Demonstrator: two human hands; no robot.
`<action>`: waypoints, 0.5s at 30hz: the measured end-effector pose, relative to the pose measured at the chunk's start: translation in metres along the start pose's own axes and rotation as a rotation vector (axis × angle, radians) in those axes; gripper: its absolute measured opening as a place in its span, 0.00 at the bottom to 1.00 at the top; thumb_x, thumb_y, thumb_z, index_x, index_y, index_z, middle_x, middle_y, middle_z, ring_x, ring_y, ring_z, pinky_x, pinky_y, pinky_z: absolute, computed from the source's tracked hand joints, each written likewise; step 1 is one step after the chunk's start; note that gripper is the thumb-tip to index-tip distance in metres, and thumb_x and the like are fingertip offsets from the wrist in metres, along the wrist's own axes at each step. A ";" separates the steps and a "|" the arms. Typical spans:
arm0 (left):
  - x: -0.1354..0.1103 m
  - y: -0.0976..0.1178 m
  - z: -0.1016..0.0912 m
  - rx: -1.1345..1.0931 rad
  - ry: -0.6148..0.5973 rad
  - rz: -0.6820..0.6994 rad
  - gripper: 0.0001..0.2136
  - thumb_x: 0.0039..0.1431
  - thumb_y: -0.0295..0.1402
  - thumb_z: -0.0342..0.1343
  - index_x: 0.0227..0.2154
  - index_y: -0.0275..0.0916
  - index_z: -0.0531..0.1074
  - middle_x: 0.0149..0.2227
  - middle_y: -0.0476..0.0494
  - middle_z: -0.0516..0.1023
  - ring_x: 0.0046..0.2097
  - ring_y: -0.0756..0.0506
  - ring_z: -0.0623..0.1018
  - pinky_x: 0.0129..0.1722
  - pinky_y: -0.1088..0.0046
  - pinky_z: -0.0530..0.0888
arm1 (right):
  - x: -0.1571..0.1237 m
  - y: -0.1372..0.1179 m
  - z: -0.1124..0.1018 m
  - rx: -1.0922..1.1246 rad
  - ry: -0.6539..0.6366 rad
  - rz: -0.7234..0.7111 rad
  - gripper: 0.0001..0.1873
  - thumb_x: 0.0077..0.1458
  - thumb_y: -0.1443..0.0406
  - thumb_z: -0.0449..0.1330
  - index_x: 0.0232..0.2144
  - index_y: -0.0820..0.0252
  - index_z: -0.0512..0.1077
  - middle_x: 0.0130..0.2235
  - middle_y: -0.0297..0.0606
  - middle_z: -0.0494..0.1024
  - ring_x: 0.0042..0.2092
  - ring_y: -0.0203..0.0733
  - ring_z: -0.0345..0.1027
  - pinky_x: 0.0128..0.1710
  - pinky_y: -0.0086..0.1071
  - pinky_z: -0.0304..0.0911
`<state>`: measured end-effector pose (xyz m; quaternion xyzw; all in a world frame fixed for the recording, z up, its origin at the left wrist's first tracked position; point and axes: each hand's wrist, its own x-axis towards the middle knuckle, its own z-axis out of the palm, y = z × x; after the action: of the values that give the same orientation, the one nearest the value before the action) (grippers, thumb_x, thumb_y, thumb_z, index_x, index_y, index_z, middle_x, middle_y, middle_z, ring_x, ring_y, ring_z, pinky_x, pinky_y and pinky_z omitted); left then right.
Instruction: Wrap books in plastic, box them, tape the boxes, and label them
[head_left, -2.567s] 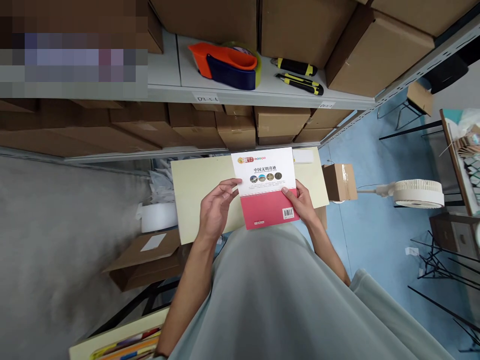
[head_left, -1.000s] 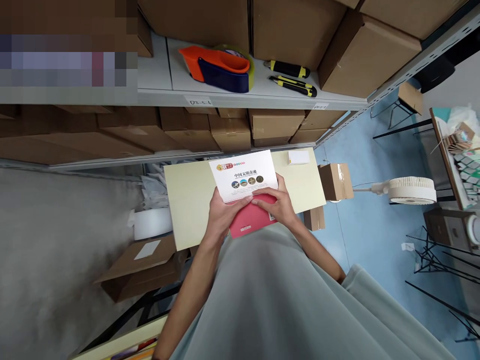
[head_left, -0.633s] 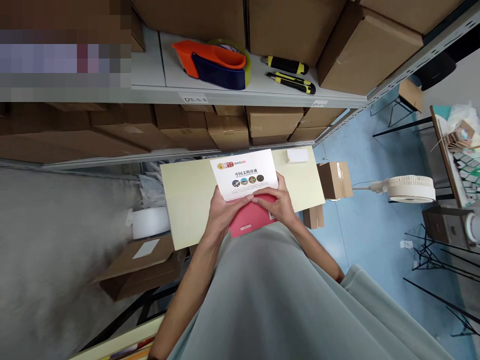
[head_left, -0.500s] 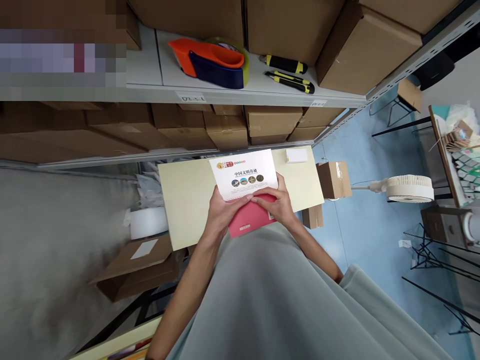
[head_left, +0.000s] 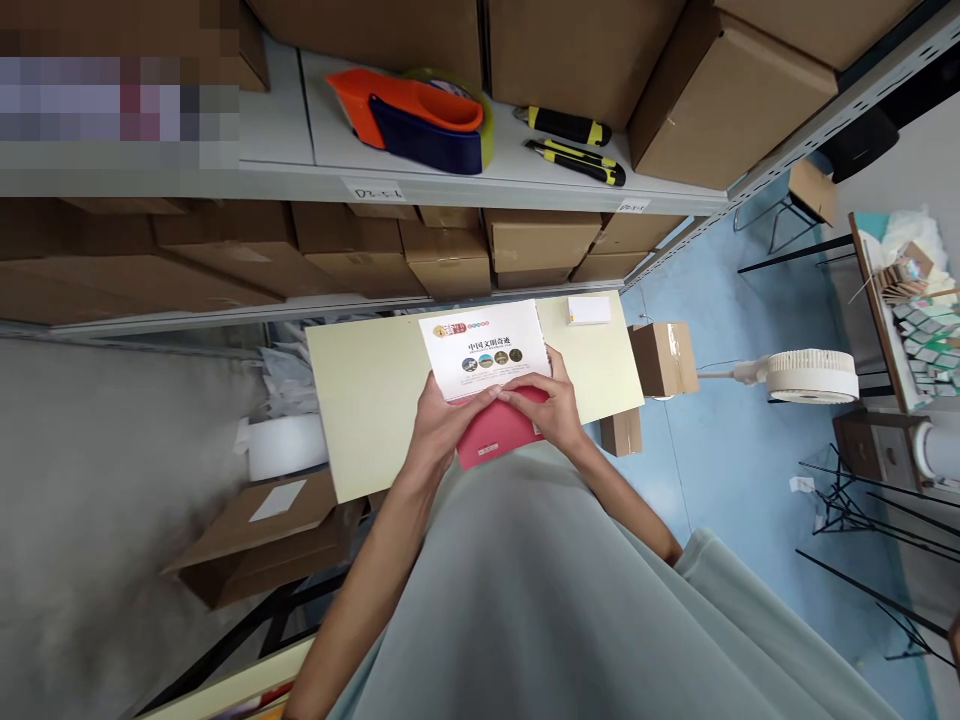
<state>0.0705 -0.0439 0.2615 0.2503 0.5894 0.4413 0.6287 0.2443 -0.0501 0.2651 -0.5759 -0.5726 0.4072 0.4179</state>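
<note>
both hands (head_left: 495,420) grip the booklet (head_left: 484,355), fingertips meeting.

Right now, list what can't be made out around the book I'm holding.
Head view only.
- book: red lower half mostly covered by left hand and right hand.
- shelf label: handwriting too small to read.
- upper-left shelf area: pixelated, contents hidden.

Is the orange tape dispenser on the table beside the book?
No, the tape dispenser lies on the shelf, well above the book and table.

both hands (head_left: 495,415) gripping booklet (head_left: 487,375), table (head_left: 367,400) beneath
</note>
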 end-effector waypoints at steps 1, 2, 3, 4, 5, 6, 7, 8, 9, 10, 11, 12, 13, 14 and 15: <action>0.000 0.000 0.000 0.007 -0.004 0.002 0.38 0.41 0.43 0.81 0.56 0.40 0.75 0.58 0.33 0.83 0.58 0.31 0.82 0.62 0.48 0.77 | 0.000 0.000 0.000 0.000 0.004 0.006 0.07 0.59 0.55 0.74 0.35 0.49 0.86 0.67 0.38 0.68 0.68 0.52 0.67 0.70 0.43 0.66; 0.001 0.000 -0.001 0.016 -0.008 0.005 0.38 0.41 0.43 0.81 0.56 0.40 0.75 0.58 0.33 0.82 0.59 0.30 0.82 0.62 0.48 0.76 | -0.001 0.000 0.000 -0.005 0.009 0.011 0.07 0.60 0.55 0.74 0.35 0.49 0.86 0.67 0.38 0.68 0.69 0.52 0.66 0.70 0.43 0.66; 0.001 -0.001 -0.001 0.024 -0.011 0.009 0.39 0.41 0.43 0.81 0.57 0.40 0.75 0.59 0.33 0.82 0.59 0.30 0.81 0.63 0.47 0.76 | -0.001 0.000 0.000 -0.011 0.012 0.015 0.07 0.60 0.54 0.74 0.35 0.49 0.86 0.67 0.37 0.68 0.69 0.52 0.66 0.70 0.43 0.66; 0.001 -0.001 -0.001 0.028 -0.012 0.013 0.39 0.41 0.43 0.81 0.57 0.40 0.75 0.59 0.33 0.82 0.59 0.30 0.81 0.63 0.47 0.76 | -0.001 0.000 0.001 -0.017 0.015 0.016 0.08 0.60 0.54 0.74 0.35 0.48 0.86 0.67 0.37 0.68 0.70 0.52 0.65 0.70 0.43 0.66; 0.001 -0.001 -0.002 0.027 -0.011 0.017 0.39 0.41 0.43 0.81 0.56 0.40 0.75 0.59 0.33 0.82 0.59 0.30 0.81 0.63 0.47 0.76 | -0.001 -0.001 0.001 -0.017 0.020 0.014 0.08 0.60 0.54 0.73 0.35 0.48 0.86 0.67 0.37 0.68 0.70 0.52 0.65 0.70 0.43 0.66; 0.001 -0.001 -0.002 0.024 -0.009 0.020 0.38 0.41 0.43 0.81 0.56 0.40 0.75 0.59 0.33 0.82 0.59 0.31 0.81 0.63 0.47 0.76 | -0.002 -0.001 0.001 -0.009 0.023 0.009 0.08 0.60 0.53 0.73 0.34 0.48 0.86 0.67 0.37 0.68 0.70 0.52 0.65 0.70 0.44 0.66; 0.001 -0.001 -0.001 0.020 -0.008 0.024 0.38 0.41 0.43 0.81 0.56 0.40 0.75 0.59 0.33 0.82 0.59 0.31 0.81 0.63 0.48 0.76 | -0.002 -0.001 0.001 0.002 0.025 0.005 0.09 0.60 0.53 0.73 0.33 0.49 0.86 0.66 0.38 0.68 0.69 0.52 0.65 0.69 0.44 0.66; 0.001 0.000 -0.001 0.017 -0.008 0.026 0.38 0.42 0.43 0.81 0.56 0.41 0.75 0.59 0.33 0.82 0.59 0.31 0.82 0.63 0.48 0.76 | -0.002 -0.002 0.002 0.013 0.023 0.004 0.09 0.60 0.53 0.73 0.33 0.49 0.86 0.66 0.38 0.68 0.69 0.53 0.66 0.69 0.45 0.66; 0.000 0.000 -0.001 0.015 -0.005 0.028 0.37 0.42 0.44 0.81 0.56 0.41 0.75 0.59 0.33 0.82 0.58 0.31 0.82 0.62 0.48 0.76 | -0.002 -0.002 0.002 0.020 0.021 0.006 0.09 0.60 0.54 0.73 0.32 0.49 0.85 0.66 0.38 0.68 0.69 0.53 0.66 0.69 0.46 0.66; -0.001 0.001 0.000 0.015 -0.002 0.028 0.37 0.42 0.44 0.80 0.56 0.41 0.75 0.58 0.33 0.82 0.58 0.31 0.82 0.62 0.49 0.76 | -0.002 -0.003 0.003 0.022 0.017 0.010 0.08 0.60 0.55 0.73 0.32 0.49 0.85 0.67 0.38 0.68 0.68 0.53 0.66 0.69 0.46 0.66; -0.002 0.001 0.000 0.017 0.002 0.027 0.37 0.42 0.44 0.80 0.56 0.41 0.75 0.58 0.34 0.83 0.58 0.32 0.82 0.61 0.50 0.77 | -0.002 -0.003 0.003 0.019 0.013 0.013 0.08 0.60 0.55 0.73 0.32 0.50 0.85 0.67 0.39 0.68 0.68 0.53 0.66 0.69 0.46 0.66; -0.003 0.002 0.000 0.019 0.006 0.026 0.37 0.42 0.44 0.80 0.56 0.41 0.76 0.58 0.34 0.83 0.58 0.32 0.82 0.60 0.51 0.77 | -0.002 -0.004 0.002 0.012 0.009 0.013 0.07 0.60 0.56 0.73 0.32 0.50 0.84 0.67 0.39 0.67 0.68 0.53 0.66 0.69 0.45 0.66; -0.004 0.002 -0.001 0.016 0.012 0.024 0.37 0.42 0.43 0.81 0.55 0.41 0.76 0.57 0.34 0.83 0.57 0.32 0.82 0.59 0.53 0.78 | -0.002 -0.004 0.002 0.008 0.007 0.007 0.07 0.60 0.56 0.72 0.33 0.51 0.84 0.66 0.40 0.68 0.68 0.53 0.66 0.68 0.45 0.65; -0.005 0.001 -0.001 0.001 0.021 0.022 0.36 0.42 0.43 0.80 0.55 0.42 0.76 0.57 0.35 0.83 0.57 0.33 0.82 0.57 0.55 0.79 | -0.002 -0.005 0.000 0.008 0.002 -0.002 0.07 0.60 0.57 0.71 0.34 0.52 0.82 0.65 0.42 0.69 0.67 0.53 0.67 0.68 0.45 0.65; -0.005 0.000 -0.003 -0.033 0.038 0.018 0.34 0.44 0.43 0.80 0.54 0.42 0.76 0.56 0.36 0.83 0.56 0.34 0.83 0.55 0.57 0.79 | -0.001 -0.005 -0.001 0.015 -0.001 -0.012 0.08 0.61 0.57 0.70 0.34 0.53 0.81 0.63 0.43 0.70 0.66 0.52 0.68 0.68 0.45 0.65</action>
<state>0.0683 -0.0484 0.2638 0.2366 0.5915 0.4615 0.6173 0.2441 -0.0514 0.2699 -0.5690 -0.5731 0.4096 0.4243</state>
